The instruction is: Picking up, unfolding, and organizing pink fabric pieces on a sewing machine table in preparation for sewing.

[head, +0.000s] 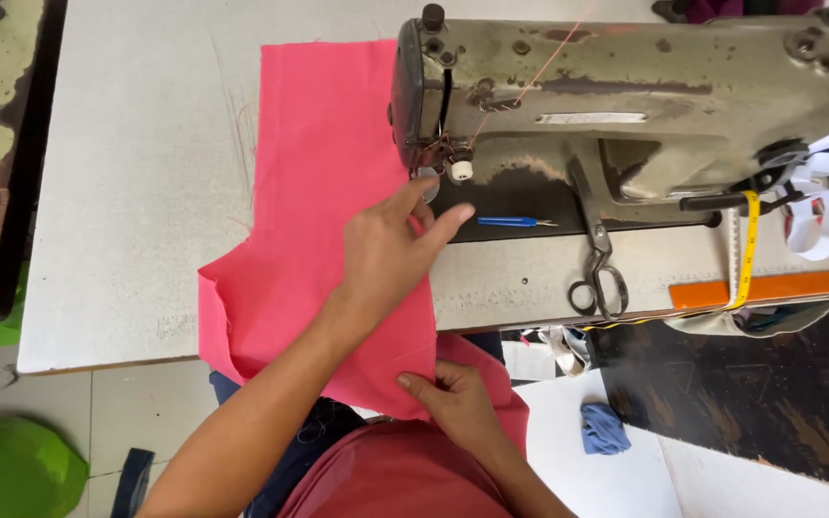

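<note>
Right hand [455, 401] down by the lap, pinching the near edge of a pink woven fabric panel [314, 201].

Going left to right: pink fabric lies flat on the pale grey table [136, 192], its near end hanging over the front edge. Left hand [393, 251] rests on it, fingers loosely spread, fingertips right by the needle end of the worn olive metal sewing machine [626, 91]. Past that sit a blue-handled seam ripper [513, 222], steel scissors [599, 273] and a yellow measuring tape [749, 249].
</note>
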